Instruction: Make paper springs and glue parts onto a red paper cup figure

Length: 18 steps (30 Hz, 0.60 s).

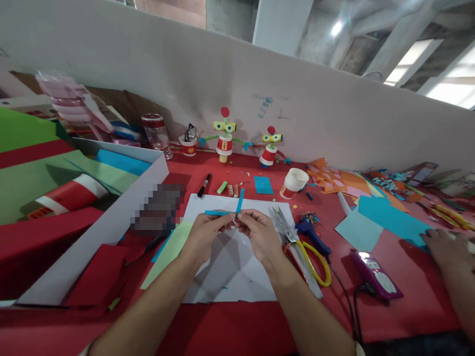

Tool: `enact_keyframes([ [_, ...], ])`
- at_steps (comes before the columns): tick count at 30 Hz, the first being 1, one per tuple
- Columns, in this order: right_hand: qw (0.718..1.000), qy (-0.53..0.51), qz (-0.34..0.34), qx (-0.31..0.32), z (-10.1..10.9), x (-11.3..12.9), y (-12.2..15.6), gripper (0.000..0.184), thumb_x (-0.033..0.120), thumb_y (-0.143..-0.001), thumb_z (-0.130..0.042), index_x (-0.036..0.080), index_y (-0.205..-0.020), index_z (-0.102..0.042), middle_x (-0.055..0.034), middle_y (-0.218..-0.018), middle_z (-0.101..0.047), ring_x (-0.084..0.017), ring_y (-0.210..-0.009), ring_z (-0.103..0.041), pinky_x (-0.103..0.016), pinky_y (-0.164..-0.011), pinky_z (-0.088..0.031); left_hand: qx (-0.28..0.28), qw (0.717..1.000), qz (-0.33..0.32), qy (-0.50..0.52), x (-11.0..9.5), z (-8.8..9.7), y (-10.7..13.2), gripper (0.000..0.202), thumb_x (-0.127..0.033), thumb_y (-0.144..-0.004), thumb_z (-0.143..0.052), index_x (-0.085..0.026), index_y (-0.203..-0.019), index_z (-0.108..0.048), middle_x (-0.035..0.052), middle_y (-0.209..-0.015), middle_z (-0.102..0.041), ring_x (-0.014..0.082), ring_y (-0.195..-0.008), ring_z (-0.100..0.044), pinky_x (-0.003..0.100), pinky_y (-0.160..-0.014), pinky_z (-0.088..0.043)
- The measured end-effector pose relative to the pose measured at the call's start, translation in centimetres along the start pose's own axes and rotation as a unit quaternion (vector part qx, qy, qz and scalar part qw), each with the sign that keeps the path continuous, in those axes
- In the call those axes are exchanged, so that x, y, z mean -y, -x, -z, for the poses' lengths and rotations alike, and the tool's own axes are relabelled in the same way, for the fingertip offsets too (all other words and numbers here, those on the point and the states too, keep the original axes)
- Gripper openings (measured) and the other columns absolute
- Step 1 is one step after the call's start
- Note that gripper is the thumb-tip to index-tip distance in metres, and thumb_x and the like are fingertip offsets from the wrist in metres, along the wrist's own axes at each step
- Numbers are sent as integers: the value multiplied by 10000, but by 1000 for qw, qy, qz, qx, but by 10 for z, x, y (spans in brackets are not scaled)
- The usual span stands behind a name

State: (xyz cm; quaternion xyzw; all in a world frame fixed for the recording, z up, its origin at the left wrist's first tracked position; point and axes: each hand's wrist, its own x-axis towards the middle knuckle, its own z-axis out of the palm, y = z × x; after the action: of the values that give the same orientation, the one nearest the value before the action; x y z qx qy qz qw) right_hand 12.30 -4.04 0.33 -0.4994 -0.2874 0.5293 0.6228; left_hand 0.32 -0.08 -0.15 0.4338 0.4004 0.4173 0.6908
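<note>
My left hand (205,232) and my right hand (260,231) meet over a white paper sheet (230,269) in the middle of the red table. Both pinch thin blue paper strips (240,200): one strip lies sideways from my left fingers, the other sticks up from between the two hands. The strips cross at my fingertips. Scissors with yellow handles (297,242) lie just right of my right hand.
Two paper-cup figures (224,139) stand against the back wall, near a white paper cup (294,182), a black marker (204,185) and a blue paper square (263,185). A blue glue gun (311,233) and purple device (374,274) lie right. Another person's hand (447,247) rests far right. Coloured sheets fill a box (92,232) left.
</note>
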Motion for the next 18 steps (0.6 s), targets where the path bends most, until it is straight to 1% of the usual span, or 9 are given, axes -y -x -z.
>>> enact_keyframes([
  [4,1000,-22,-16,-7,0,0,-1,131,286,-614,-727,179,-661,-669,28,-567,-616,-95,-566,-538,-237,-584,-392,-3,1000,-3,1,1,2,1,161,-308,-646,-738,-162,-589,-699,21,-595,-631,120,-588,-511,263,-609,-382],
  [7,1000,-26,-6,-10,1,2,-2,120,275,-621,-722,175,-648,-659,34,-551,-603,-86,-544,-516,-233,-573,-381,41,999,13,22,-2,4,0,87,-236,-624,-742,-157,-655,-725,30,-644,-659,121,-631,-545,248,-641,-412],
  [10,1000,-25,3,0,3,5,-2,122,269,-620,-726,174,-646,-654,35,-552,-602,-83,-537,-506,-233,-567,-376,77,993,55,64,-4,7,-2,97,-163,-602,-734,-142,-696,-730,37,-693,-671,118,-663,-569,220,-614,-427],
  [13,1000,-25,2,12,3,7,-1,130,269,-614,-735,173,-642,-653,32,-546,-605,-88,-540,-517,-234,-563,-374,80,983,107,124,-4,7,-5,77,-124,-618,-720,-121,-695,-714,36,-697,-658,106,-643,-567,191,-535,-418],
  [18,999,-27,8,17,1,6,1,141,276,-617,-746,173,-646,-655,29,-557,-613,-87,-547,-523,-232,-571,-385,64,962,161,210,-5,6,-7,111,8,-650,-627,-91,-666,-676,44,-635,-639,84,-568,-553,161,-473,-418],
])
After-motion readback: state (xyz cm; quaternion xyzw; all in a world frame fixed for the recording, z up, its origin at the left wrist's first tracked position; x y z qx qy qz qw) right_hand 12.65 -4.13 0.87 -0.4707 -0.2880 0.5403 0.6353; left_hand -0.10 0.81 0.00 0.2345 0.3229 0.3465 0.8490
